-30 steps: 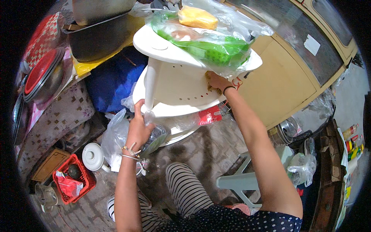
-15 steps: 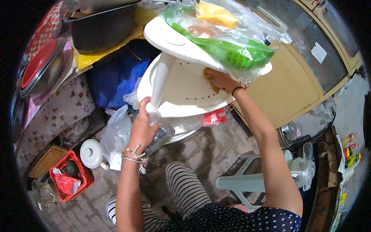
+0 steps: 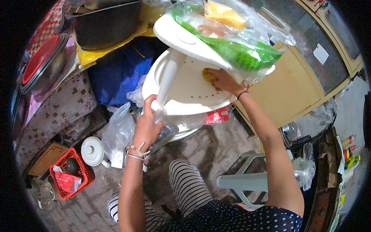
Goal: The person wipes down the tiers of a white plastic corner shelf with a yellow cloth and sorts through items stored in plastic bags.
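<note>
A white plastic tiered rack (image 3: 181, 85) stands in front of me, its tiers joined by a post. My left hand (image 3: 148, 123) grips the rack's near-left rim beside the foot of the post; some fingers are hidden. Under that hand hangs a clear plastic bag with dark contents (image 3: 164, 135). Reaching in between two tiers, my right hand (image 3: 226, 81) is closed on a yellow cloth (image 3: 210, 75) pressed against the lower tier's perforated surface. On the top tier sit a green plastic basket (image 3: 247, 56) and a yellow block (image 3: 225, 14) in clear plastic.
Below the rack lies a bottle with a red label (image 3: 217, 115). A red basket (image 3: 89, 176), a white lidded pot (image 3: 92, 150) and a plastic bag (image 3: 118, 129) are on the floor at left. At right are a pale stool (image 3: 243, 181) and a beige cabinet (image 3: 286, 89).
The rack and left hand appear slightly farther right in view. My right hand and the cloth have shifted a little left across the tier.
</note>
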The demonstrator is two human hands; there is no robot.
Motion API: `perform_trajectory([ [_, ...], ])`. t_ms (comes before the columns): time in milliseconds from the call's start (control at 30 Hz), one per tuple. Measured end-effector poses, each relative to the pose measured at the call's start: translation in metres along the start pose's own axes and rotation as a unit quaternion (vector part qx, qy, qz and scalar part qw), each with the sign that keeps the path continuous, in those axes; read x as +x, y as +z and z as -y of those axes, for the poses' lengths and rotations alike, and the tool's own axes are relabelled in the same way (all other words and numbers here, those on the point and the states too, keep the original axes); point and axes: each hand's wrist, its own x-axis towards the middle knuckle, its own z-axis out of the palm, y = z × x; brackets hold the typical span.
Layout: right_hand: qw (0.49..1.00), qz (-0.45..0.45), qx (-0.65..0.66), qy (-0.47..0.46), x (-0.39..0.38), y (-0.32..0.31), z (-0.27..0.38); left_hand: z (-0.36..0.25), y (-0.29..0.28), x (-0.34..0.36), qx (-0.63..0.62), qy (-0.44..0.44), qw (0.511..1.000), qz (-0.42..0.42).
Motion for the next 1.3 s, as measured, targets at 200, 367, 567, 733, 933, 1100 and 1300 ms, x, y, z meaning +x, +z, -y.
perform_trajectory([
  [200,0.993,-0.038,0.033,0.104,0.002,-0.001,-0.032,-0.003,0.015,0.002,-0.013,0.016,1.000,0.008],
  [367,0.992,-0.065,-0.026,-0.110,-0.006,0.014,-0.013,0.002,0.006,0.000,0.005,0.008,1.000,0.000],
  [567,0.992,-0.067,0.063,0.092,-0.003,0.002,-0.061,-0.004,0.018,0.003,-0.012,0.024,1.000,0.012],
  [733,0.988,-0.074,0.040,-0.126,0.001,0.033,-0.017,-0.010,0.003,-0.002,0.018,-0.025,1.000,-0.002],
  [933,0.991,-0.121,-0.032,0.045,-0.001,0.016,-0.095,-0.009,0.017,0.002,-0.024,0.003,0.999,0.024],
  [1100,0.987,-0.155,-0.037,-0.027,0.019,0.036,-0.059,-0.002,0.011,-0.001,0.009,0.013,1.000,-0.005],
  [1300,0.989,-0.129,-0.044,-0.056,0.009,0.011,-0.030,-0.002,0.005,-0.001,-0.009,-0.002,1.000,0.008],
])
